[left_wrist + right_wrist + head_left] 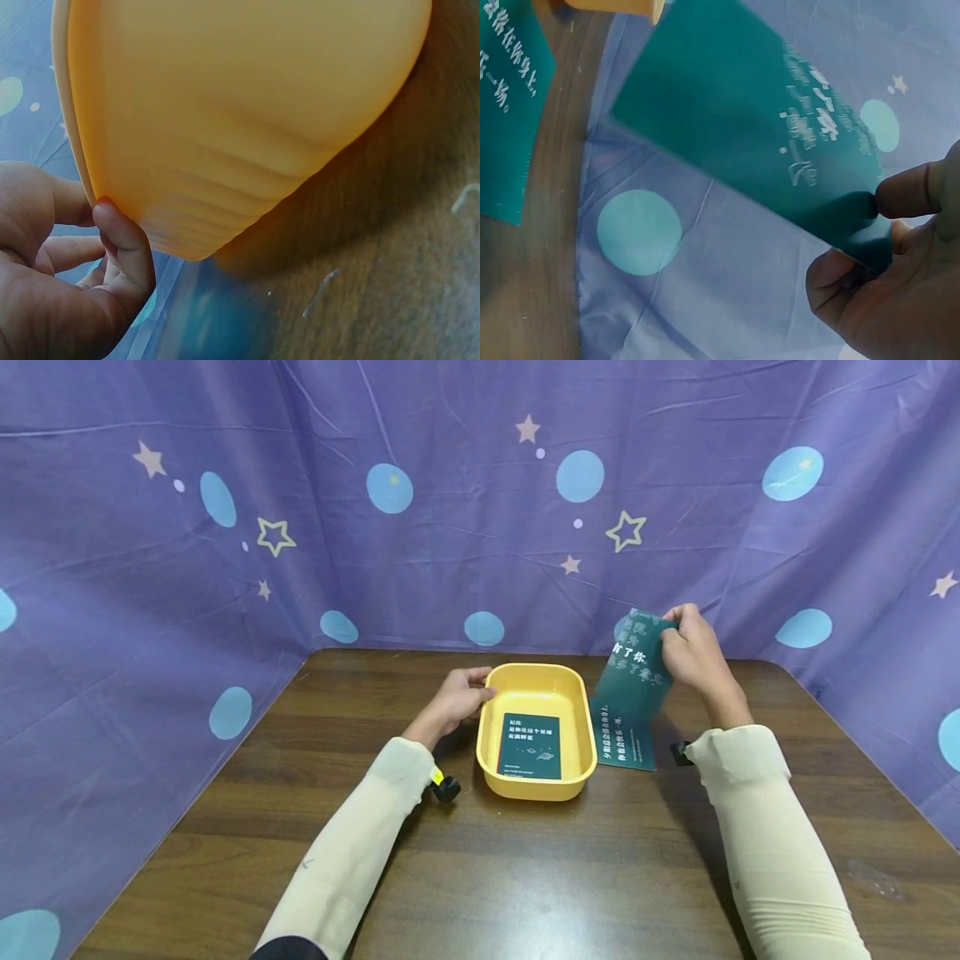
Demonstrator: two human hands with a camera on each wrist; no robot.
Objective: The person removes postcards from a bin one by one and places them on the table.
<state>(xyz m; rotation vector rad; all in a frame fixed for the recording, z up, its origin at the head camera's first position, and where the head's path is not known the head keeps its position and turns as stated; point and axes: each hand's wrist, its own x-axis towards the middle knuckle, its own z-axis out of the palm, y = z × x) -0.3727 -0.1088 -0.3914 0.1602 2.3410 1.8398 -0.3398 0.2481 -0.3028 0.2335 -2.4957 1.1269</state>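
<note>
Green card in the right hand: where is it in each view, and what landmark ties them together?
Head: the held card is right of centre, pinched by the right hand.
Left wrist: not in this picture.
Right wrist: the held card slants from top centre down to the hand at lower right; the left-edge card is another.
Shared landmark: yellow tray, near centre in head, large at top in left wrist, at the top edge in right wrist.
</note>
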